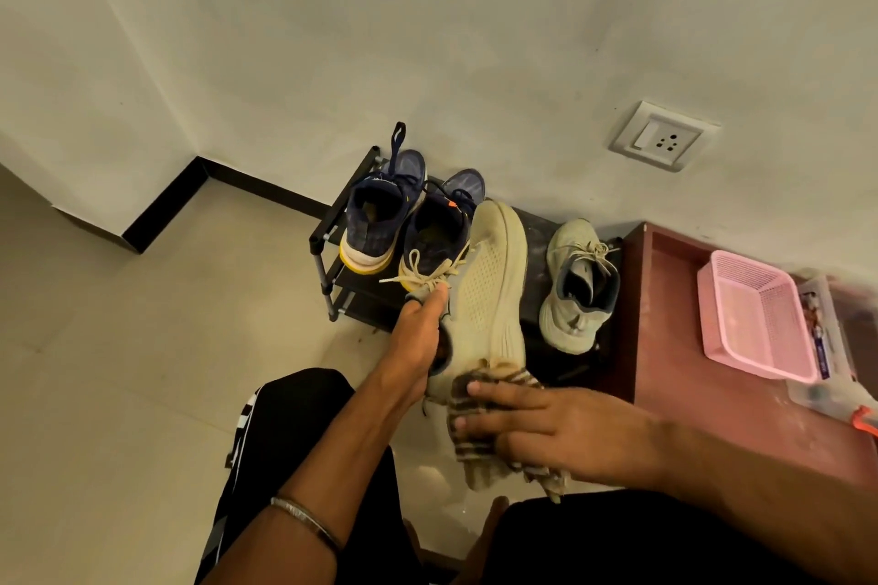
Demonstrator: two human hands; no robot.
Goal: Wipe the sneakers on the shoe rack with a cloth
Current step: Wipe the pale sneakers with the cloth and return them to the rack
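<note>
Close to my knees, my right hand (565,432) lies flat with straight fingers on the striped cloth (480,437) and presses it on the heel end of the cream sneaker (489,295). My left hand (418,337) holds that sneaker by its open top, near the laces, thumb curled over the edge. The sneaker is off the rack, tipped on its side, with its toe pointing away from me.

To do this part well, I think I should grip the shoe tight so it does not wobble, then rub the cloth in long strokes from heel to toe and turn the shoe to reach the other side.

A bit farther, the other cream sneaker (577,285) sits at the right end of the shoe rack (328,242), just beside the one I hold. Two blue sneakers (380,214) sit at the left end. I think they need wiping too.
</note>
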